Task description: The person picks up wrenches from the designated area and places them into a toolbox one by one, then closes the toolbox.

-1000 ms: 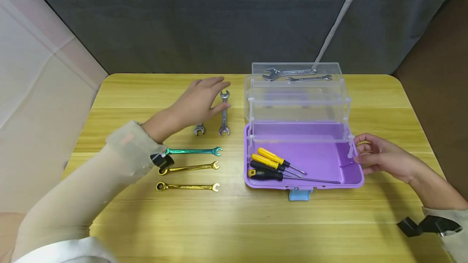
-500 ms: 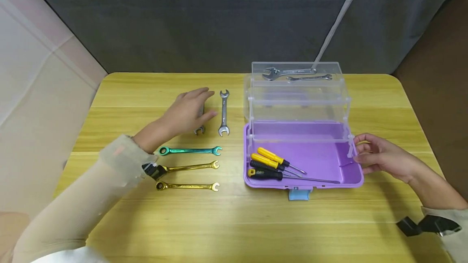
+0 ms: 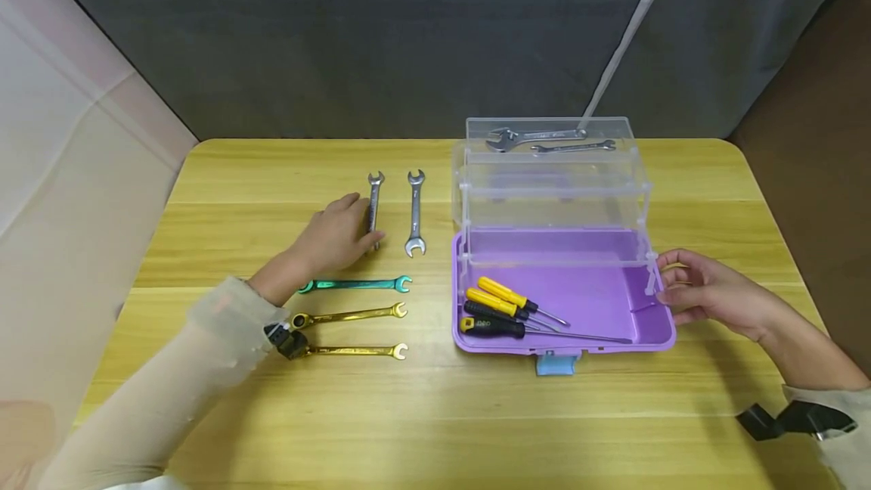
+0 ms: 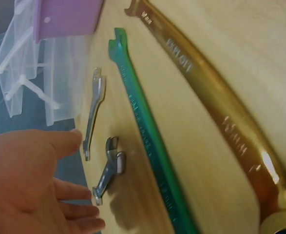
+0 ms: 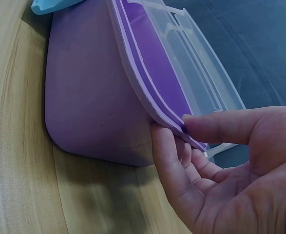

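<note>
My left hand is beside a small silver open-end wrench, its thumb over the lower end in the head view. In the left wrist view, thumb and fingers are spread apart around that wrench, which lies on the table. A second silver wrench lies just to its right. My right hand pinches the right rim of a purple toolbox, thumb inside and fingers outside. Several screwdrivers with yellow or black handles lie in the toolbox's left part.
Below the left hand lie a green wrench and two gold wrenches, one above the other. Clear raised trays stand over the toolbox's back; the top one holds an adjustable wrench and a small wrench. A blue latch hangs in front.
My left hand has moved left and toward me, from over the right silver wrench to the left one, uncovering both upper ends. The right hand stays on the toolbox rim.
</note>
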Available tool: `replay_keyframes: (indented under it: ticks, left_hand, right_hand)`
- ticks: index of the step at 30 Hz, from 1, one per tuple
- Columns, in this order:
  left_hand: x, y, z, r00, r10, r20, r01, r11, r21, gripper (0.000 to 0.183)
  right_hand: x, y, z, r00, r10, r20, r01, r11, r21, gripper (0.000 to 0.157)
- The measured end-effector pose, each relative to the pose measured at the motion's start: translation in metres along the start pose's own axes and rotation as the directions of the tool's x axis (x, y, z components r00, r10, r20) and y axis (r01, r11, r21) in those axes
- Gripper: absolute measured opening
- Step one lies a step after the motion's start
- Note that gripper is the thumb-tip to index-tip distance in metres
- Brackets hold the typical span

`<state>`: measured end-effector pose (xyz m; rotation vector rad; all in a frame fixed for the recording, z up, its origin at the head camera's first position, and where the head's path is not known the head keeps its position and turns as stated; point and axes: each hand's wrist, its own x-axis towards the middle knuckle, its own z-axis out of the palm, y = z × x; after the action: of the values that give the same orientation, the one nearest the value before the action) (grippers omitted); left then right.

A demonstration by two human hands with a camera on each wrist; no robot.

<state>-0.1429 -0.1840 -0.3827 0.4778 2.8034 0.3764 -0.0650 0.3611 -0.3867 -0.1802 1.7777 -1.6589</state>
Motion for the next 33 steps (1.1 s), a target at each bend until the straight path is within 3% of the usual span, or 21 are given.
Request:
replay_keyframes:
  ticks: [5, 13, 18, 24, 33]
  left_hand:
    - [-0.003, 0.001, 0.008, 0.998, -0.054, 0.041, 0.054, 0.999, 0.010, 0.065]
    - [-0.003, 0.000, 0.014, 0.995, -0.090, 0.039, 0.089, 0.996, 0.012, 0.072]
    - [-0.006, -0.001, 0.010, 0.992, -0.120, 0.023, 0.120, 0.993, 0.011, 0.063]
    - [-0.007, -0.003, 0.006, 0.983, -0.180, -0.034, 0.178, 0.982, -0.065, 0.028]
    - [-0.003, -0.006, 0.006, 0.962, -0.274, -0.023, 0.270, 0.957, -0.109, 0.037]
  right_hand:
    - [0.000, 0.000, 0.000, 1.000, -0.003, 0.003, 0.003, 1.000, -0.004, 0.032]
    - [0.000, -0.001, 0.001, 1.000, 0.005, -0.008, -0.006, 0.999, -0.040, 0.030]
    - [0.000, -0.001, 0.001, 1.000, 0.008, -0.016, -0.009, 0.999, -0.038, 0.030]
    - [0.000, 0.000, 0.002, 1.000, 0.008, -0.019, -0.009, 0.999, -0.033, 0.030]
    - [-0.001, 0.000, 0.002, 1.000, 0.011, -0.027, -0.012, 1.000, -0.027, 0.031]
